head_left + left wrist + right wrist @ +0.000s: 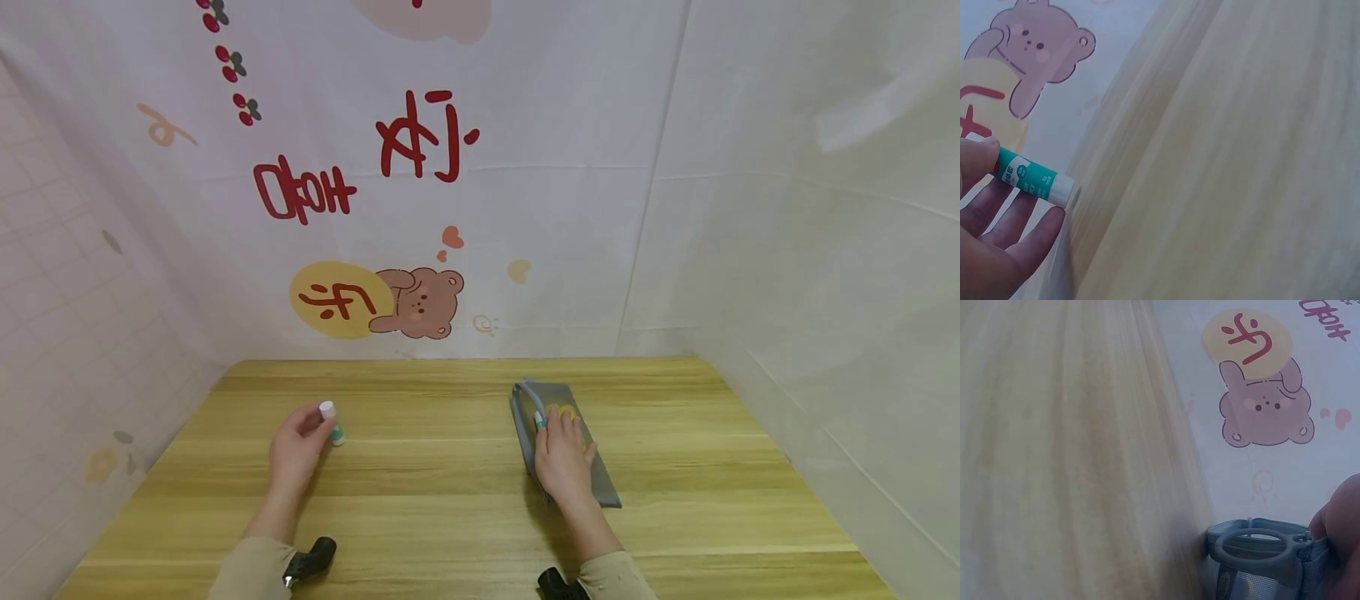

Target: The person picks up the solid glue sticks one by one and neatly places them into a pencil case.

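Note:
In the head view my left hand (pixel 295 444) is over the left of the table, pinching a glue stick (pixel 337 434) between thumb and fingers. The glue stick has a teal label and white ends; in the left wrist view its label (pixel 1025 178) faces the camera. Farther right, my right hand (pixel 561 462) rests palm down on a grey zip pouch (pixel 603 492), fingers stretched out. A small white and teal item (pixel 539 419) shows beside those fingers, and yellow patches show around them. The right wrist view shows the pouch's rim (pixel 1254 553) with part of the hand at its right.
The wooden table (pixel 435 475) runs back to a white printed cloth (pixel 570 233) with a bear and red characters. Cloth also hangs along both sides. Black wrist-camera mounts (pixel 318 557) sit by both sleeves.

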The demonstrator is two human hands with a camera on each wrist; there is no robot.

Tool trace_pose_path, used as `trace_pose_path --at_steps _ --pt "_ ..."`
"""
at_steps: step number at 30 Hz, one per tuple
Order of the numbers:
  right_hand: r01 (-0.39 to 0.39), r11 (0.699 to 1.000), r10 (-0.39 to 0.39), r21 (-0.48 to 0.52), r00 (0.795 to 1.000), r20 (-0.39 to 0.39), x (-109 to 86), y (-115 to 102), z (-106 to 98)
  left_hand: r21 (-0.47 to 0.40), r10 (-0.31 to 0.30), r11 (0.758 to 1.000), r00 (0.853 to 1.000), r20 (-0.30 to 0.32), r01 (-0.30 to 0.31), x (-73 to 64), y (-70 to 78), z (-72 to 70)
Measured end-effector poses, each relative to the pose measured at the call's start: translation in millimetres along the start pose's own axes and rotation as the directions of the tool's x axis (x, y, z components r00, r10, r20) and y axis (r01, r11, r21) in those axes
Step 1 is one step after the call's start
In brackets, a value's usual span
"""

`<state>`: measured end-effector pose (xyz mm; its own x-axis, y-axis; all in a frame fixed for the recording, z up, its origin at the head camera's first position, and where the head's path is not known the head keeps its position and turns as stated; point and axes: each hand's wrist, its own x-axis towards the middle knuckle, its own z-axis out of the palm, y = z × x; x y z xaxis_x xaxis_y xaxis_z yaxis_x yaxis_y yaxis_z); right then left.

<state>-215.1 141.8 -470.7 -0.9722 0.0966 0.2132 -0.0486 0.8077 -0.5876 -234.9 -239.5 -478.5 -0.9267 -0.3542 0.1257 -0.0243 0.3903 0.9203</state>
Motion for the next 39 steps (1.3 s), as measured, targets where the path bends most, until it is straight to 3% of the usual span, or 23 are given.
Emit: trace_pose_path --at_steps 9,26,39 --pt "-0.001 1.0 0.001 0.0 1.0 -0.002 0.8 -0.6 -1.5 -0.123 -0.034 0.992 0.997 0.067 0.042 -5.3 12.6 17.3" --pt "0.001 1.0 0.0 0.006 1.0 -0.006 3.4 1.4 -2.2 -0.198 0.016 0.98 0.987 0.161 0.017 -12.9 31.7 56.3" --pt "0.01 1.0 -0.01 0.0 1.0 -0.007 2.6 2.0 -0.4 -0.226 0.048 0.974 0.98 0.192 -0.004 -20.7 42.4 93.6"
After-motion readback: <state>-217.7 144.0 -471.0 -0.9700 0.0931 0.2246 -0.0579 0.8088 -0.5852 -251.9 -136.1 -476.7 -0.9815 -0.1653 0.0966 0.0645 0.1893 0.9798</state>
